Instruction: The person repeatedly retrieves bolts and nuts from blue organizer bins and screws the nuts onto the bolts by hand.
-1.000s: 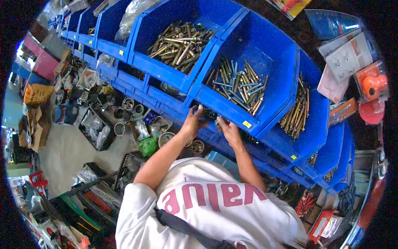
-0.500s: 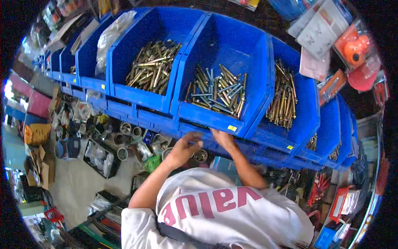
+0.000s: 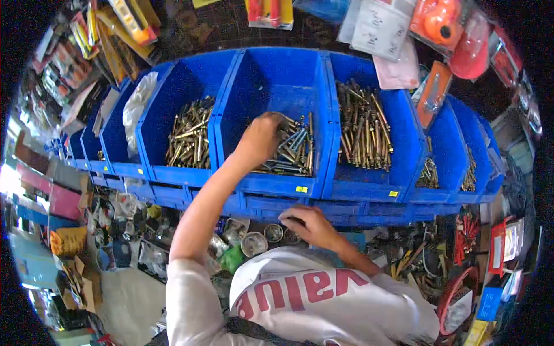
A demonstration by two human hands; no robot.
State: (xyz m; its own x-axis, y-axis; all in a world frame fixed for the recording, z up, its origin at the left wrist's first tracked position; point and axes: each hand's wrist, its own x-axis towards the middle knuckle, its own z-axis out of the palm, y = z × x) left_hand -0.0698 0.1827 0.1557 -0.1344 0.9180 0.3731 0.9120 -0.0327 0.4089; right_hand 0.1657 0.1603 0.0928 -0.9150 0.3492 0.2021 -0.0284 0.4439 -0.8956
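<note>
My left hand (image 3: 261,140) is down inside a blue bin (image 3: 271,185), over brass-coloured and silver bolts (image 3: 299,147). Its fingers curl in among them, and the tips are partly hidden, so what they hold cannot be made out. Below the front of the same bin, my right hand (image 3: 314,226) hangs with its fingers apart and loosely bent, holding nothing. More brass-coloured bolts (image 3: 193,135) fill the bin to the left, and a pile of longer bolts (image 3: 365,130) lies in the bin to the right.
Further blue bins run off to both sides, one holding a clear plastic bag (image 3: 137,112). Packaged goods hang above, including an orange package (image 3: 438,23) and a white card (image 3: 381,29). Beneath the bins stand round containers (image 3: 254,243) and a green bag (image 3: 232,258).
My left hand has risen from below the bin's front into its bolts. My right hand has come away from the bin's front edge and dropped lower. The view has shifted.
</note>
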